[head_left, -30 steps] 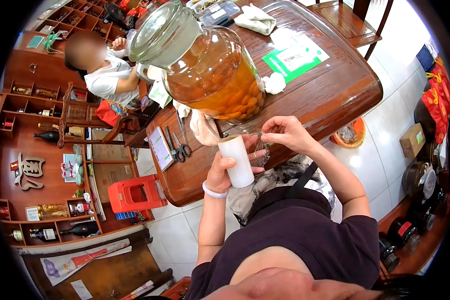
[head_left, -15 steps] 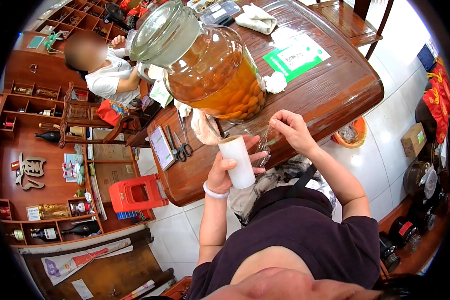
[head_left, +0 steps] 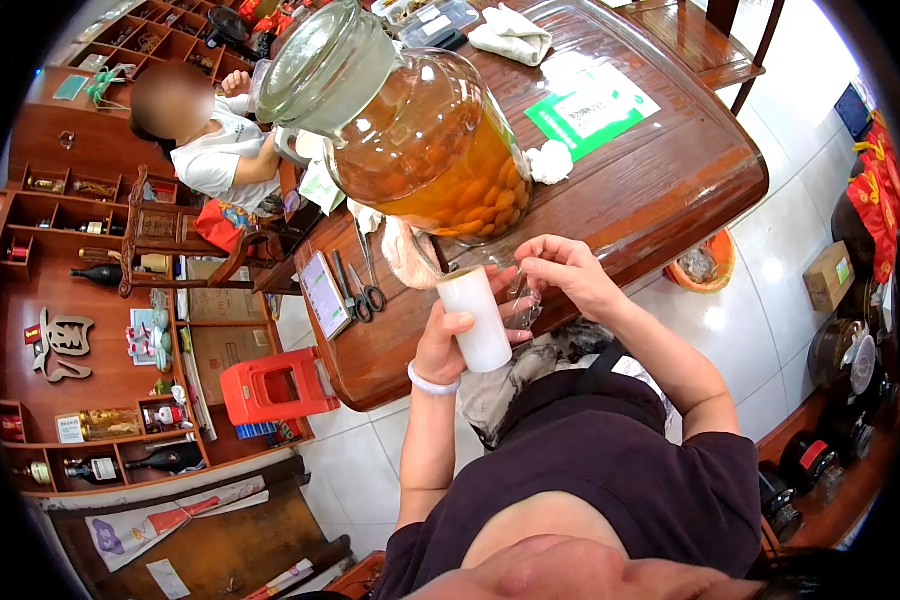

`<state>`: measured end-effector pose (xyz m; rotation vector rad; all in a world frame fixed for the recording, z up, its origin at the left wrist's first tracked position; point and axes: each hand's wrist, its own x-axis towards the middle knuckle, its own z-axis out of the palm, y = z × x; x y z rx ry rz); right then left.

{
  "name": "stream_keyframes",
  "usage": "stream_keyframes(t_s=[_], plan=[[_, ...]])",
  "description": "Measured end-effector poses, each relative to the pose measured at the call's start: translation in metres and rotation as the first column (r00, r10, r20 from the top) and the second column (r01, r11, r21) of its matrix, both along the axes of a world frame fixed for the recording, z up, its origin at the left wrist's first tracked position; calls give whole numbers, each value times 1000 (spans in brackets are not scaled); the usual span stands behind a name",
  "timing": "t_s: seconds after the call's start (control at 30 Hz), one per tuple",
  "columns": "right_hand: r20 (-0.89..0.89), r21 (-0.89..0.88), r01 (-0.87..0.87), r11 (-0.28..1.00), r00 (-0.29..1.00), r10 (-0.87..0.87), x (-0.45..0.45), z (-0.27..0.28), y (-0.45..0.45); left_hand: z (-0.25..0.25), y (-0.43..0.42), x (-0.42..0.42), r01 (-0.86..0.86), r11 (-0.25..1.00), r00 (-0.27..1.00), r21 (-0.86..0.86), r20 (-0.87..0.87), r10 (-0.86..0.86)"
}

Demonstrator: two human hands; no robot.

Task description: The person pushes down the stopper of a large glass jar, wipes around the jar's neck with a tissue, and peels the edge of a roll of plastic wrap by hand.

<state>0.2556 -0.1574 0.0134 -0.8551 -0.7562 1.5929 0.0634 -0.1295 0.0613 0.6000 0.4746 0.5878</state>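
Observation:
My left hand (head_left: pixel 440 340) is wrapped round a white roll of plastic film (head_left: pixel 474 320), thumb on the near side and fingertips showing behind it. A loose clear strip of film (head_left: pixel 526 300) runs from the roll towards my right hand (head_left: pixel 568 274), whose thumb and forefinger pinch its end. Just beyond my hands, a big lidded glass jar (head_left: pixel 420 140) stands on the wooden table (head_left: pixel 660 190), holding amber liquid with orange-brown fruit-like pieces at the bottom. A pinkish cloth (head_left: pixel 408 255) lies between the jar and the roll.
Black-handled scissors (head_left: pixel 370 298) and a phone (head_left: pixel 325 292) lie at the table's left edge. Crumpled tissue (head_left: pixel 550 162) and a green printed card (head_left: pixel 592 112) are right of the jar. Another person (head_left: pixel 225 150) sits at the far left. A red stool (head_left: pixel 275 385) and an orange bin (head_left: pixel 705 265) stand on the floor.
My right hand has come down and a little closer to the roll, with the film strip now slacker and more bunched. The left hand and roll have barely moved.

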Motion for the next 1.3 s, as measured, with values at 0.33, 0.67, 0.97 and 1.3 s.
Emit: stream_keyframes(t_s=[0.33,0.67,0.97,1.3], plan=[[69,94,183,979,979,-190,4,5,7,-2,-2,-2,-17,1000,1000,4,-8,17],[735,424,-283,860,662,-145,27,17,21,1,-3,-3,-31,998,998,54,-54,34],[782,539,-142,830,452,-430,15,4,17,1,-4,4,-10,982,987,189,-153,39],[728,675,19,737,148,-670,38,-35,20,7,-15,2,-110,987,993,119,-23,114]])
